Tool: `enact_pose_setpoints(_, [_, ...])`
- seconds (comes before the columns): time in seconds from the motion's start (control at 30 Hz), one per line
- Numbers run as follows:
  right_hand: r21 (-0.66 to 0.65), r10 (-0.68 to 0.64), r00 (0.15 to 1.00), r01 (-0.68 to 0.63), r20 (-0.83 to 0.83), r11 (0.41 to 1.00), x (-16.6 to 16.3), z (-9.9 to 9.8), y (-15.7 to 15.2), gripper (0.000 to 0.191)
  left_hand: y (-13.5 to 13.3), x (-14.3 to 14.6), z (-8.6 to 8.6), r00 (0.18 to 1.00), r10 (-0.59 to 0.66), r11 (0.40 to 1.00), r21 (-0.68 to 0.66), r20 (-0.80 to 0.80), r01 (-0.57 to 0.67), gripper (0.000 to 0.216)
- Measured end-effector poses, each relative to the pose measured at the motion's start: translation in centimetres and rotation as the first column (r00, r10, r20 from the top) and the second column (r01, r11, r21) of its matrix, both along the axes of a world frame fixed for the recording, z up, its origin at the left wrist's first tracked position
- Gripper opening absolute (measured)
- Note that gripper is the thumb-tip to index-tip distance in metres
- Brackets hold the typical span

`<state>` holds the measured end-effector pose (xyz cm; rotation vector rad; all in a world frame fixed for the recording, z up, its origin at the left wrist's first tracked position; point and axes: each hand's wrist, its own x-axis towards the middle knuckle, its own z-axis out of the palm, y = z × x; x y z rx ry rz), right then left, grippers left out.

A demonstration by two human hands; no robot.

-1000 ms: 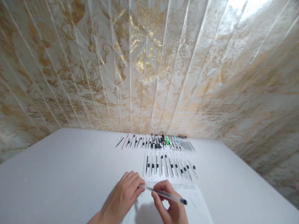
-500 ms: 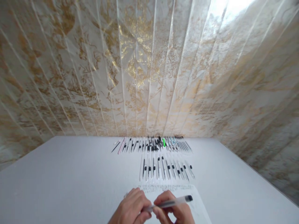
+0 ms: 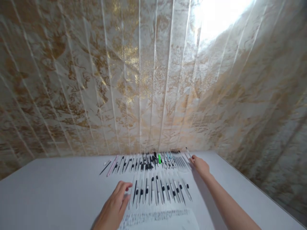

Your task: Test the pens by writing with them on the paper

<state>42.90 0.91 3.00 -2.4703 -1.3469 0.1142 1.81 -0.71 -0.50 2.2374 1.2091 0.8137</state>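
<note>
At the far right of the back row, my right hand [image 3: 200,165] pinches a pen [image 3: 188,151] with a clear barrel and a dark end tilted up. The hand is beside several slim dark pens or refills [image 3: 180,161] at that row's end. Nearer to me, my left hand [image 3: 117,199] has its thumb and fingers apart, holding nothing visible. Its fingertips hover by or touch the leftmost clear pen barrel [image 3: 130,195] of the front row; which, I cannot tell. Clear barrels, dark refills and black caps [image 3: 163,188] make up this row.
A white sheet with handwriting [image 3: 155,216] lies nearest me. In the back row are a bright green piece [image 3: 159,158], a pink pen [image 3: 112,165] and several black caps [image 3: 146,166]. Behind the white table [image 3: 59,191] hangs a gold-patterned pleated curtain [image 3: 144,95].
My hands have parted. The right one has carried the pen away to the back right, while the left has let go and moved left beside the front row. The view has shifted.
</note>
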Motion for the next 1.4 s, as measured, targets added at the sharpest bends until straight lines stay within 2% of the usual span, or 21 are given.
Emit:
enact_pose_setpoints(0.13, [-0.063, -0.007, 0.999, 0.009, 0.033, 0.998, -0.5, -1.5, 2.6, 0.026, 1.0, 0.7, -0.7, 0.996, 0.050, 0.998, -0.037, -0.069, -0.052, 0.026])
enact_pose_setpoints(0.23, [-0.055, 0.010, 0.999, -0.007, 0.048, 0.998, -1.0, -2.6, 2.6, 0.026, 0.8, 1.4, -0.3, 0.979, 0.087, 0.995, -0.040, -0.187, -0.096, 0.031])
enact_pose_setpoints(0.37, [0.038, 0.010, 0.999, -0.011, 0.049, 0.999, -1.0, -3.2, 0.7, 0.031, 0.6, 2.6, 0.7, 0.917, 0.124, 0.990, -0.011, -0.379, -0.139, 0.036])
enact_pose_setpoints(0.53, [0.209, 0.041, 0.999, -0.042, 0.009, 0.977, -2.1, -2.5, -0.9, 0.039, 0.9, 4.1, 1.5, 0.837, 0.144, 0.988, 0.022, -0.528, -0.156, 0.039])
enact_pose_setpoints(0.8, [0.409, 0.224, 0.971, -0.171, -0.087, 0.896, -5.6, 0.1, -1.9, 0.046, 1.3, 3.5, 2.1, 0.821, 0.106, 0.992, -0.001, -0.561, -0.129, 0.067])
enact_pose_setpoints(1.0, [0.451, 0.294, 0.948, -0.212, -0.119, 0.867, -6.6, 1.3, -2.6, 0.043, 1.3, 3.3, 1.4, 0.881, 0.086, 0.994, 0.094, -0.465, -0.047, 0.047])
enact_pose_setpoints(1.17, [0.449, 0.306, 0.944, -0.220, -0.127, 0.866, -6.7, 1.3, -3.0, 0.040, 1.4, 4.1, 1.4, 0.831, 0.119, 0.987, 0.158, -0.543, -0.038, 0.042])
enact_pose_setpoints(1.3, [0.441, 0.300, 0.946, -0.220, -0.120, 0.870, -6.4, 1.4, -3.1, 0.042, 1.4, 3.7, 1.0, 0.777, 0.169, 0.981, 0.180, -0.606, -0.072, 0.041])
enact_pose_setpoints(1.4, [0.445, 0.312, 0.943, -0.233, -0.113, 0.865, -6.5, 1.5, -3.0, 0.041, 1.5, 2.3, 0.2, 0.797, 0.157, 0.980, 0.191, -0.583, -0.053, 0.043])
